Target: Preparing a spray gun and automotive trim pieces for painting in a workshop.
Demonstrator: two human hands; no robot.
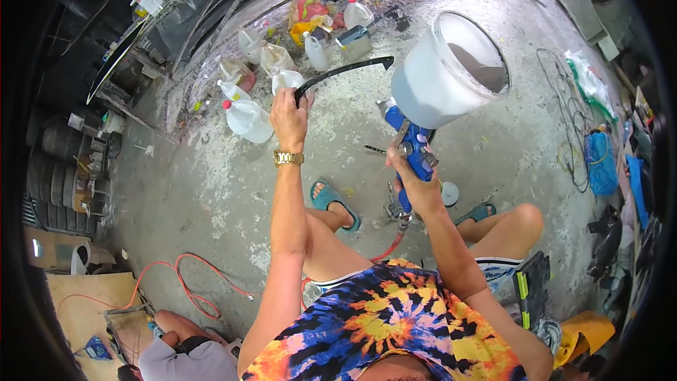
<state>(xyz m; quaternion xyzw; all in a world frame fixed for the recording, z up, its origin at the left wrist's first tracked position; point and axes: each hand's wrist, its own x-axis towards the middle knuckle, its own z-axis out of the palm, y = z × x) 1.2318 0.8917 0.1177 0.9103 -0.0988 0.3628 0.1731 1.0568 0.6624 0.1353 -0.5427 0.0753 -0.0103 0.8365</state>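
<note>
Left hand (288, 118): my fingers are curled closed, gripping one end of the strip.
Strip (345, 73): it is black, thin and bent, and it sticks up and out to the right from my left fist. Its far tip is near the cup.
Right hand (422, 189): my fingers wrap around the handle of the gun. I cannot tell if one presses the trigger.
Gun (422, 158): it is blue, in my right hand, in front of my knees.
Cup (430, 85): it is big and white, at the top end of the gun, and tips to the right. I see grey inside its wide mouth.
Hose (389, 250): it is red and joins the bottom of the gun. My shirt (395, 303) hides some of it.
Jugs (248, 121): they stand on the floor past my left hand, which covers part of one.
Bags (307, 17): red and yellow ones lie behind the jugs.
Lid (449, 194): a small white round thing on the floor, just beside my right hand.
In the way: the cup blocks the floor behind it.
Other person (187, 356): low on my left.
</note>
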